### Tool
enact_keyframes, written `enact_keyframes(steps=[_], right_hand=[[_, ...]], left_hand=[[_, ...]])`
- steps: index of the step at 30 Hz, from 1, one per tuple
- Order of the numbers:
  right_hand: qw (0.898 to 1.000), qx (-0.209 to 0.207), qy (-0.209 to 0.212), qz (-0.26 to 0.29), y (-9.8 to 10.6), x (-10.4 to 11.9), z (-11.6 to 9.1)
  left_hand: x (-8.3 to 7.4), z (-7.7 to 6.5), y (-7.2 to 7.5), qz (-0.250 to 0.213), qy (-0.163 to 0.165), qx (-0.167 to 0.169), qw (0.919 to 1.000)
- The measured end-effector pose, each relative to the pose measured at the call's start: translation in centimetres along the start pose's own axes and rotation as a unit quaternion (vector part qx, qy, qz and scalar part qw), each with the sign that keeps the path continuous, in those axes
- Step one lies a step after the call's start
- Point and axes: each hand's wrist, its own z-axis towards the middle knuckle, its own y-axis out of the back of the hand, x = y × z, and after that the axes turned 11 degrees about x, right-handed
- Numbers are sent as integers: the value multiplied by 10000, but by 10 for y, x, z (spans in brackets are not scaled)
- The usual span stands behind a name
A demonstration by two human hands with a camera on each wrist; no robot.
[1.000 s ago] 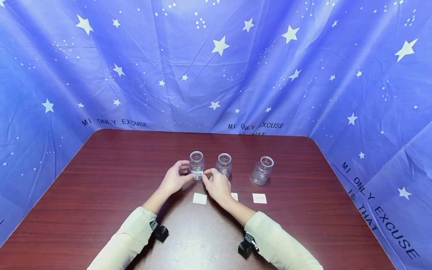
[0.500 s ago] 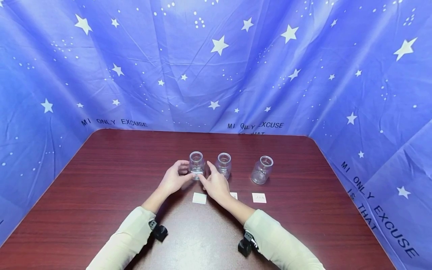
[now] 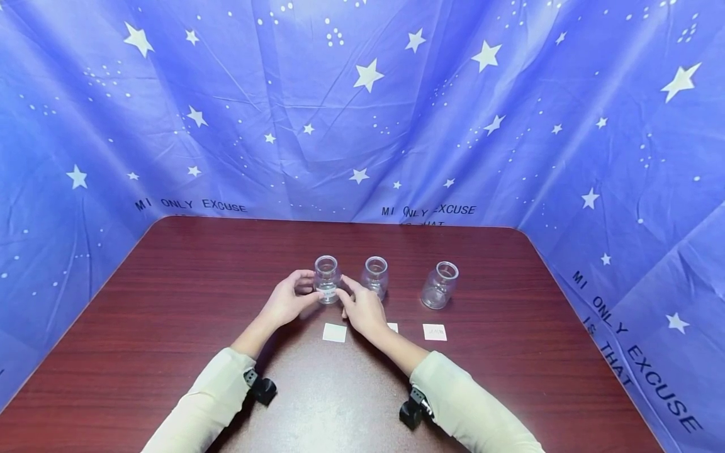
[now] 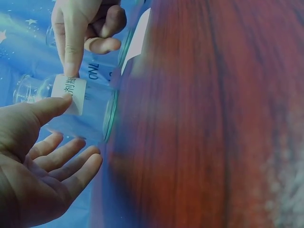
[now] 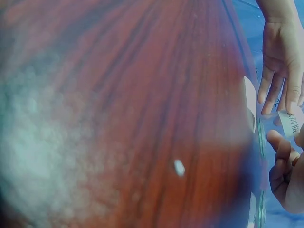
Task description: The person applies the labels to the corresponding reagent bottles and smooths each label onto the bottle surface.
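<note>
A small clear glass jar point(image 3: 326, 277) stands upright between both hands, a white label point(image 4: 70, 94) with dark printed characters on its front. My left hand point(image 3: 286, 299) holds the jar from the left: its thumb presses the label, and its fingers reach round the jar's side. From the right, my right hand point(image 3: 365, 311) presses the label's other end with its thumb, the index finger beside the glass. Its remaining fingers are bent in the left wrist view. Immediately right of that jar is a second glass jar point(image 3: 376, 270), partly hidden by the right hand.
A third glass jar point(image 3: 440, 286) stands farther right. In front of the jars lie a white card point(image 3: 335, 333), a card with faint writing point(image 3: 435, 332), and another card point(image 3: 393, 328) mostly under the right forearm. A starry blue curtain point(image 3: 368, 126) encloses the dark red table point(image 3: 215, 264).
The left jar has shifted slightly left with my left hand, and more of its label shows. My right index finger lifted away, then came back toward the jar; the right thumb moved onto the label.
</note>
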Motion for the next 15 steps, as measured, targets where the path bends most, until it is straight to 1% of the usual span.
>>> enact_keyframes(steps=[2, 7, 15], right_hand=[[10000, -27, 54, 70, 0, -1, 0], [9997, -95, 182, 157, -2, -3, 1], [9998, -159, 38, -119, -7, -3, 2]], left_hand=[[1, 0, 1, 34, -52, 39, 10000], [2, 0, 3, 7, -38, 117, 9999], [4, 1, 1, 62, 232, 58, 9997]])
